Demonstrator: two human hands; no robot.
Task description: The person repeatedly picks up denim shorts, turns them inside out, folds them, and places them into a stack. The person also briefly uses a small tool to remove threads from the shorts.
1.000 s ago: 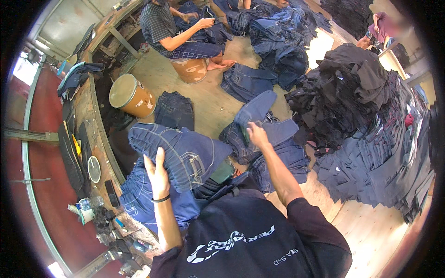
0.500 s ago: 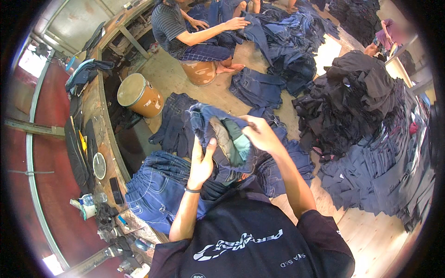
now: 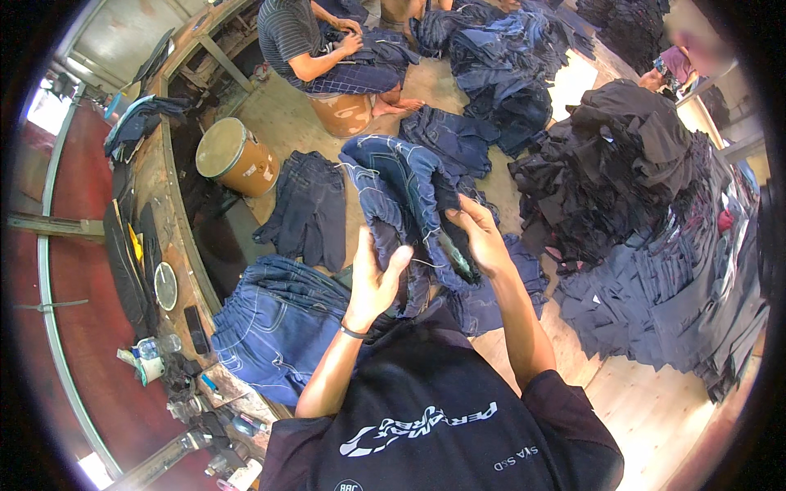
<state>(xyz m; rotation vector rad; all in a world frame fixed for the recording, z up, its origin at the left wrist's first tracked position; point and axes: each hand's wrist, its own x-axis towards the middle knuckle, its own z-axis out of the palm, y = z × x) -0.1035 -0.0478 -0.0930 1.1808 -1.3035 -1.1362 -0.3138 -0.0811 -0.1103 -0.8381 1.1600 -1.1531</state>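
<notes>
Floor [image 3: 286, 127]: pale wood, scuffed toward the far side. Standing on it: lidded brown drum [image 3: 246, 168]; second drum [image 3: 342, 114], under a seated person. Lying flat: dark jeans [image 3: 307, 209]. Heaped at right: black pile [image 3: 618, 151], with grey pile [image 3: 655, 286] just beside it. Farther off: blue pile [image 3: 508, 65].

Table [image 3: 168, 233] along left: worn brown wood. On it: folded clothes [image 3: 147, 119], dark strips [image 3: 123, 270], pale disc [image 3: 165, 286], black slab [image 3: 196, 330], clear bottle [image 3: 169, 341]. Near-end clutter too small to identify.
</notes>
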